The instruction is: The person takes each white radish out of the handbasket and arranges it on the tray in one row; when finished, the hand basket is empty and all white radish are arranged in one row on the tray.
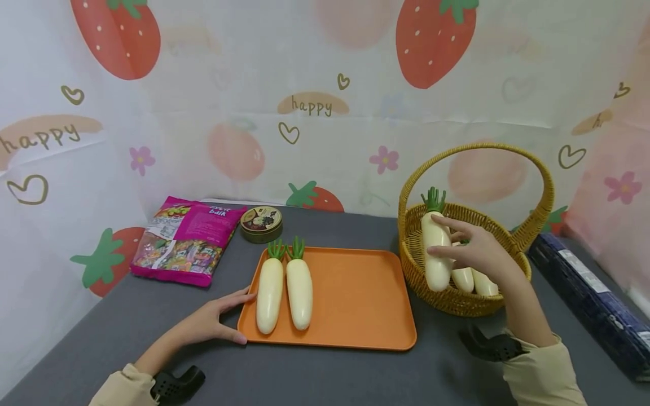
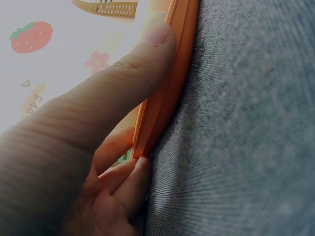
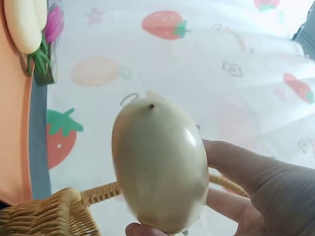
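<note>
Over the wicker basket [image 1: 459,304], my right hand [image 1: 477,248] grips a white radish [image 1: 437,265] with a green top, held upright. Its rounded lower end with a dark spot faces the camera in the right wrist view, my thumb and fingers [image 3: 231,157] around its side. More white radishes [image 1: 482,282] lie inside the basket, partly hidden by the hand. At the left edge of the orange tray [image 1: 355,299], my left hand [image 1: 210,321] is spread, thumb and fingertips touching the rim. Two white radishes [image 1: 299,293] lie side by side on the tray's left part, tops toward the back.
Behind the tray's left side lie a pink candy bag [image 1: 188,242] and a round tin [image 1: 261,224]. A long dark-blue package [image 1: 589,299] lies right of the basket. The basket's tall handle [image 1: 482,146] arches above it. A strawberry-print cloth [image 1: 315,158] hangs behind the grey table.
</note>
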Demonstrator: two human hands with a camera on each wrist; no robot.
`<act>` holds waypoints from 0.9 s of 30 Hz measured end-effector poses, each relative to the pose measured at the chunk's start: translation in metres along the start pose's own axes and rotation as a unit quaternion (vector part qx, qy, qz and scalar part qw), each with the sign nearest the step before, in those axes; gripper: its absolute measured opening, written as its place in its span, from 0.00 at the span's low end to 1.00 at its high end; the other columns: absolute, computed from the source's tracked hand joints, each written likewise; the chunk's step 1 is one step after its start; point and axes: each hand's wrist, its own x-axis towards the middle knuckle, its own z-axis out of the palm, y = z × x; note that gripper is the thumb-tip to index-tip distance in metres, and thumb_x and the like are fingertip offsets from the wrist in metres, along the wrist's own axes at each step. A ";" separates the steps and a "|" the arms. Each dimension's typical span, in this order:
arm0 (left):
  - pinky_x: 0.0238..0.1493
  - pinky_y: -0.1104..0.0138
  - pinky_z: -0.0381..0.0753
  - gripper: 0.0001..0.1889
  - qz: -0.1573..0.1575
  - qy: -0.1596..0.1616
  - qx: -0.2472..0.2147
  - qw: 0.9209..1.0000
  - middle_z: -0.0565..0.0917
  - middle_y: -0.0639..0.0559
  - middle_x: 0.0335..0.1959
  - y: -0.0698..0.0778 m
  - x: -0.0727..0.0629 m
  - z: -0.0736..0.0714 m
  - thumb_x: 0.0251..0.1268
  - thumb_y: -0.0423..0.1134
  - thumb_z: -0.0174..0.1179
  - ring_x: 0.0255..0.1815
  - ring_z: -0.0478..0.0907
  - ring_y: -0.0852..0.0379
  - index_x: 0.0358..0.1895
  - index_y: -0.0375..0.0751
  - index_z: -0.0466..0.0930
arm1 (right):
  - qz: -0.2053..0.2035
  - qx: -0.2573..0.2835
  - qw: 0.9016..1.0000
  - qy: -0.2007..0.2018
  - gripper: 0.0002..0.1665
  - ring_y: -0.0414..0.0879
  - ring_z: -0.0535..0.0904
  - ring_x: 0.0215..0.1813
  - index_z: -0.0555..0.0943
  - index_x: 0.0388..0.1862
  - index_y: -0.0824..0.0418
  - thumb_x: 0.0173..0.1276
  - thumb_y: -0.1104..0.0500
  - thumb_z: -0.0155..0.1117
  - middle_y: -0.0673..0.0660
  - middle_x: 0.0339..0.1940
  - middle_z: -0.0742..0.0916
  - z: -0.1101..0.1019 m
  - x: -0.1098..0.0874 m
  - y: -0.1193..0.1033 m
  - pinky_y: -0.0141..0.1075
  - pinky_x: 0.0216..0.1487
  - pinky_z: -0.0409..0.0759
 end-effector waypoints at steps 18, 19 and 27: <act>0.57 0.42 0.52 0.39 0.001 0.010 0.004 1.000 0.56 0.32 0.65 0.000 0.000 -0.004 0.45 0.45 0.69 0.64 0.49 0.35 0.63 0.36 0.64 | -0.051 -0.032 0.994 -0.086 0.43 0.56 0.78 0.45 0.64 0.66 0.56 0.53 0.49 0.68 0.68 0.54 0.72 0.014 -0.022 -0.033 0.40 0.33 0.78; 0.57 0.41 0.51 0.39 0.000 0.011 0.004 1.000 0.56 0.32 0.65 0.000 0.000 -0.004 0.45 0.44 0.69 0.64 0.49 0.35 0.63 0.36 0.64 | -0.053 -0.026 0.993 -0.099 0.43 0.56 0.78 0.45 0.64 0.66 0.56 0.52 0.50 0.69 0.67 0.55 0.72 0.016 -0.021 -0.033 0.41 0.33 0.78; 0.57 0.41 0.51 0.39 -0.002 0.004 0.001 1.000 0.56 0.32 0.65 0.001 0.000 -0.002 0.45 0.45 0.69 0.64 0.49 0.35 0.63 0.36 0.64 | -0.076 0.001 0.991 -0.111 0.42 0.57 0.78 0.44 0.64 0.66 0.57 0.53 0.51 0.69 0.70 0.55 0.72 0.042 -0.008 -0.026 0.40 0.33 0.78</act>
